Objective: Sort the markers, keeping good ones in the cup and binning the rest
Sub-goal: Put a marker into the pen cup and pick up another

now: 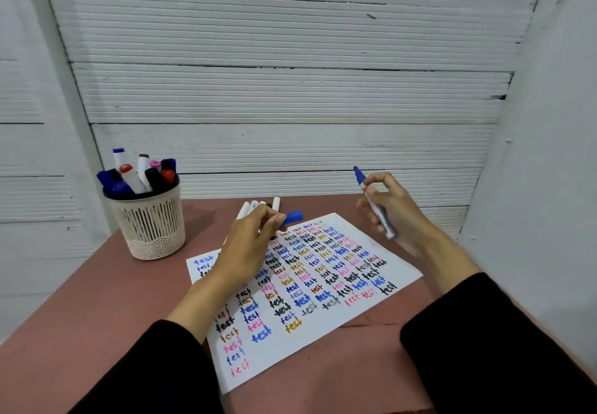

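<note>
Over the table: from where I watch, a reddish-brown tabletop (97,300) carries a white paper sheet covered in rows of the word "test" in many colours (323,326).
Right hand: my right hand (392,211), at about 2 o'clock from the sheet's middle, is curled round a white-barrelled marker with a blue tip (374,203); the tip points up and away, clear of the paper.
Left hand: my left hand (250,244), at about 11 o'clock, pinches a blue marker cap (294,216) just above the sheet's far edge.
Cup: a beige slotted plastic cup (151,223) stands at 10 o'clock, well apart from the sheet, holding a cluster of capped markers (139,174) in blue, black, red, pink and white.
Loose pens: a small row of white-barrelled markers (258,206) lies at 12 o'clock, just beyond the left hand.
Bin: none in view.
Step in hand: I judge the blue marker is at its test, uncapped, with its fate undecided.
Next move: it calls for bringing cap and tip into line and pressing them together, then carrying the marker left to the cup if it writes, otherwise to a bin out of view.
</note>
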Available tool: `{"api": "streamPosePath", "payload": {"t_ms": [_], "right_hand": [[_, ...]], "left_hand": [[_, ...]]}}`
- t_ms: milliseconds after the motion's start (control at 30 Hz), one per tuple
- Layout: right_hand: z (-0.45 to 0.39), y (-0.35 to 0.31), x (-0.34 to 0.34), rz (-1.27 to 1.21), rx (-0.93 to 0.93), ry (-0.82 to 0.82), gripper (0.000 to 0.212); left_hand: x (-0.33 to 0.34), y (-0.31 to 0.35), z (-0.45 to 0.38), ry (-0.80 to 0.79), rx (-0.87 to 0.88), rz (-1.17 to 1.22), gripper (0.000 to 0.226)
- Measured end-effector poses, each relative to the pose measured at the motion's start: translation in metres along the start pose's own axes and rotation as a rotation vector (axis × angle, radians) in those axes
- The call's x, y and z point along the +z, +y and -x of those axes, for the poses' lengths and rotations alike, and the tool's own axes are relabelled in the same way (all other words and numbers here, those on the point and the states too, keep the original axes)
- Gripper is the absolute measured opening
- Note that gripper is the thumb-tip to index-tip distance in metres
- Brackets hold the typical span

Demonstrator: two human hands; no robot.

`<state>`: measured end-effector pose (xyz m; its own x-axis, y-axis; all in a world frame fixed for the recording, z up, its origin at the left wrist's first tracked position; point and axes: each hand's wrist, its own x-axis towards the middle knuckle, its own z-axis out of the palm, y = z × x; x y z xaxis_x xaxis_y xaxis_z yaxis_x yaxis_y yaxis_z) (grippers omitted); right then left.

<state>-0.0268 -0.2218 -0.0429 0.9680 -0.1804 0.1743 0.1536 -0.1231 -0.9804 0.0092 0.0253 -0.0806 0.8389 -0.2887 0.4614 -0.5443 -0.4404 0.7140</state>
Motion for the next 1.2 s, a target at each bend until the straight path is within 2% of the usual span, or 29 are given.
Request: {"api": "streamPosePath", "payload": {"t_ms": [67,100,133,233,333,467,567,667,800,1033,1200], "right_hand": [[-0.001,-0.003,-0.009,-0.482,0.086,-0.014,0.016],[0.001,-0.004,-0.012,-0.622,0.1,-0.03,0.016],[0.001,-0.002,-0.016,-0.657,0.091,-0.035,0.015],[0.005,0.008,-0.015,-0.372,0.063,0.037,0.014],[0.011,0.017,-0.016,-0.123,0.084,0.137,0.029],[0.023,0.024,-0.016,-0.025,0.102,0.032,0.019],[0.032,0.027,-0.012,0.041,0.03,0.032,0.014],[0.039,0.027,-0.007,0.158,-0.032,0.077,0.025],[0.037,0.031,-0.01,0.22,-0.014,0.166,0.042],[0.036,0.035,-0.006,0.29,-0.064,0.172,0.048],[0.035,0.041,-0.008,0.364,-0.097,0.106,0.046]], "left_hand": [[0.006,0.004,0.002,-0.031,-0.027,0.077,0.011],[0.009,0.006,0.003,-0.049,-0.04,0.106,0.009],[0.013,0.008,0.004,-0.062,-0.055,0.127,0.01],[0.021,0.012,0.005,-0.081,-0.13,0.171,0.015],[0.027,0.011,0.006,-0.114,-0.194,0.183,0.019],[0.027,0.003,0.007,-0.137,-0.164,0.178,0.019],[0.025,0.003,0.009,-0.132,-0.121,0.178,0.021],[0.026,0.007,0.012,-0.12,-0.109,0.148,0.017],[0.026,0.009,0.014,-0.111,-0.085,0.12,0.013],[0.027,0.008,0.014,-0.115,-0.07,0.127,0.012],[0.027,0.008,0.015,-0.117,-0.074,0.14,0.012]]}}
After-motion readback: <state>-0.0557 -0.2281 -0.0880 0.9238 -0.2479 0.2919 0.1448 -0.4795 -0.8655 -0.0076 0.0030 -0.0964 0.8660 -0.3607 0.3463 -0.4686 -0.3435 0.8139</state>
